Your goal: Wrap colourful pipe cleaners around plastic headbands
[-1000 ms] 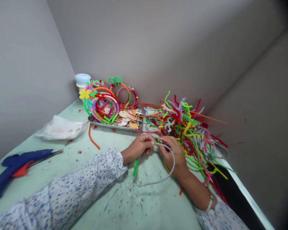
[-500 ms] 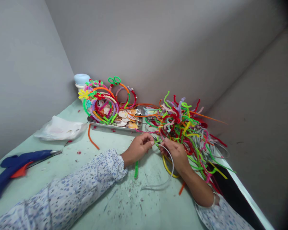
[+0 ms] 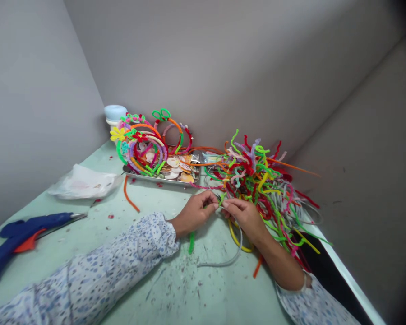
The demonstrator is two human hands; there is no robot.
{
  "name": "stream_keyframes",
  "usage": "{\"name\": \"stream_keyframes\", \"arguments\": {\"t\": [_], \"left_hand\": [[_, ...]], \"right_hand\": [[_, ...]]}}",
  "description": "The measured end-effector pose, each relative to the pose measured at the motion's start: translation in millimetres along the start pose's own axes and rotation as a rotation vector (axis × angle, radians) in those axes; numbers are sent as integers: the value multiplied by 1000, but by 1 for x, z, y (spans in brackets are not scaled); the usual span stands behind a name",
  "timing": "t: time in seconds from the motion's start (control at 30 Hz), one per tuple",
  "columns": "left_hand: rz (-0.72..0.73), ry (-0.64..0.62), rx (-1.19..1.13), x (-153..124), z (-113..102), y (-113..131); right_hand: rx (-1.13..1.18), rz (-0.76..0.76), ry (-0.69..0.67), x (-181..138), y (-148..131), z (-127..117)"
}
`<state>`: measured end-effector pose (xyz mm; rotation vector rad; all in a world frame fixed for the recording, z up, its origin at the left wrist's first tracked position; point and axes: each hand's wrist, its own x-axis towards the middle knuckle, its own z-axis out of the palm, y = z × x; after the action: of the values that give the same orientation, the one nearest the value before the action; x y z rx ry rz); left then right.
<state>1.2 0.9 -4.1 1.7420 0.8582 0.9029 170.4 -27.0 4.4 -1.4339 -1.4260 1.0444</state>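
Note:
My left hand [image 3: 193, 214] is closed in a pinch on a green pipe cleaner [image 3: 191, 241] whose loose end trails down onto the table. My right hand [image 3: 245, 215] is closed on the top of a grey headband [image 3: 228, 259], fingertips meeting the left hand's at the same spot. The headband curves down from the hands and rests on the pale green table [image 3: 176, 289]. A yellow pipe cleaner loop [image 3: 235, 239] lies under my right wrist. A big tangle of coloured pipe cleaners [image 3: 260, 180] sits just behind the right hand.
A metal tray [image 3: 162, 177] at the back holds decorated headbands [image 3: 145, 142] and paper shapes. A blue glue gun [image 3: 23, 232] lies at the left, a crumpled plastic bag [image 3: 86, 180] behind it. A white-lidded jar [image 3: 115, 113] stands in the corner. Grey walls close in on the table; its right edge drops off.
My right hand has shifted up and left toward the left hand, and the grey headband has swung lower and flatter, uncovering the yellow loop. My left hand has stayed nearly in place.

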Motion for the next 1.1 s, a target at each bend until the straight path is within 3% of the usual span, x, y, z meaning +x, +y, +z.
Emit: {"name": "stream_keyframes", "arguments": {"t": [0.37, 0.83, 1.1], "left_hand": [[25, -32, 103, -3, 3, 2], [-54, -36, 93, -2, 5, -2], [-73, -74, 98, -2, 4, 6]], "right_hand": [[-20, -52, 19, 0, 4, 0], [-207, -337, 103, -4, 8, 6], [-225, -387, 91, -4, 8, 6]]}}
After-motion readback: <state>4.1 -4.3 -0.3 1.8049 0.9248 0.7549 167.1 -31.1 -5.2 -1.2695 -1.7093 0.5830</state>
